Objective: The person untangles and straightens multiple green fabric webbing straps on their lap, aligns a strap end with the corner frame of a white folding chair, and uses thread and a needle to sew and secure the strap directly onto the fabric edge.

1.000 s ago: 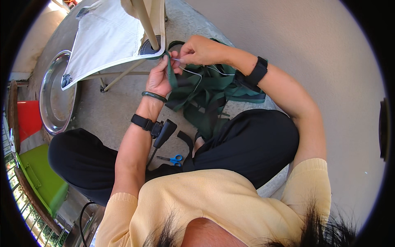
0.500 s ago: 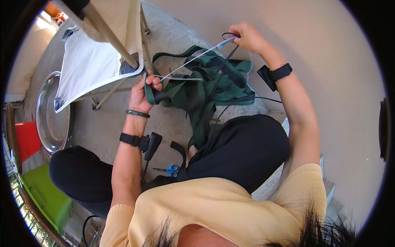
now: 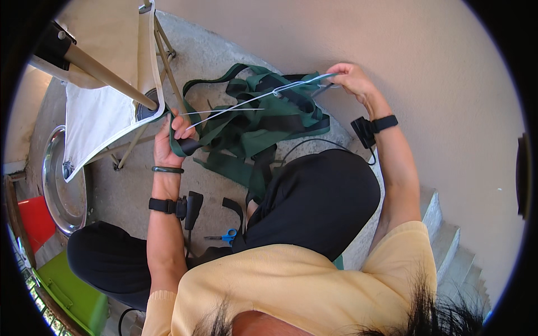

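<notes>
My left hand (image 3: pixel 170 137) is closed around the end of a dark green strap (image 3: pixel 249 143), right beside the corner of a folding stool's cloth seat (image 3: pixel 95 120). Out from its fingers runs a white string (image 3: pixel 235 105), stretched across to my right hand (image 3: pixel 354 81). A small loop shows in the string partway along. My right hand pinches the string's far part up near the wall. Below the stretched string, the rest of the strap lies heaped in loose folds on the concrete. A second thin white strand crosses near my left fingers; its ends are hard to follow.
Blue-handled scissors (image 3: pixel 228 236) lie on the floor by my legs. A round metal tray (image 3: pixel 49 179) stands at the left, near a red chair part (image 3: pixel 38 223) and a green chair (image 3: pixel 75 291). Concrete steps (image 3: pixel 443 241) go down at the right beside the wall.
My right hand has come down and a little to the right, drawing the white string at a flatter slant. The view has shifted, and my left hand keeps its hold on the strap.
</notes>
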Tool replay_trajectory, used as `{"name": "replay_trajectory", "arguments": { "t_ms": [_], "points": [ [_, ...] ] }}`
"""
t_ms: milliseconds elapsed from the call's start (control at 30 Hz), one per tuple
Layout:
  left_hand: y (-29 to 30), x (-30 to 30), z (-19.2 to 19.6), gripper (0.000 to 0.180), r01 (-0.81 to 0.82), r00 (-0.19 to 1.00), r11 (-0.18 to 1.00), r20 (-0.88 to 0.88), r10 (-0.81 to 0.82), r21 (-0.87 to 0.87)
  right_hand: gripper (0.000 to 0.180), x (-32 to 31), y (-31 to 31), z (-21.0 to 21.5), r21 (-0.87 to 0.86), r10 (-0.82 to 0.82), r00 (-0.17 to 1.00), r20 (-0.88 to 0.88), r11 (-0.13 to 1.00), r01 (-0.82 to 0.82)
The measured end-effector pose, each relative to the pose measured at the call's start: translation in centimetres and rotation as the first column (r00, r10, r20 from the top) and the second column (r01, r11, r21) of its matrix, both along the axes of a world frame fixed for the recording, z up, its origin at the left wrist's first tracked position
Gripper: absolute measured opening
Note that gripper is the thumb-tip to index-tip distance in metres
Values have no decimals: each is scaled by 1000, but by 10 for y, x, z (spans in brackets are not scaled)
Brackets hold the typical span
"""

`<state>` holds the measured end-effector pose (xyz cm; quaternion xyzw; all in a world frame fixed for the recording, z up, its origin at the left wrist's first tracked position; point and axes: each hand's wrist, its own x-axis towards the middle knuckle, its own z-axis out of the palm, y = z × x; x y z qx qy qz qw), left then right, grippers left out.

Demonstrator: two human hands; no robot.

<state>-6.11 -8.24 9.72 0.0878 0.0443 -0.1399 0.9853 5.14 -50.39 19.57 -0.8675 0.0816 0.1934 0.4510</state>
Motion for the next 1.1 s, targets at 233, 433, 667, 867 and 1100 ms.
{"name": "replay_trajectory", "arguments": {
  "t_ms": [233, 433, 667, 867, 1100],
  "points": [
    [3, 1, 0, 18, -3, 1000, 999, 9, 3, -42, 23, -32, -32, -20, 50, 121, 990, -65, 992, -118],
    [0, 1, -4, 19, -11, 1000, 999, 20, 12, -30, 12, -46, -56, -11, 315, -96, 989, -108, 941, 126],
    [1, 2, -2, 18, -39, 999, 999, -6, 39, -7, 10, -37, -5, -31, -63, 77, 941, 328, 996, -60],
    [2, 3, -3, 17, -25, 1000, 1000, 5, 25, -1, 16, -21, 63, -70, -400, 305, 739, 601, 915, -53],
    [4, 0, -4, 17, -24, 1000, 1000, 1, 24, -3, 24, -54, 127, -112, -319, 527, 832, 174, 830, -458]
  ]
}}
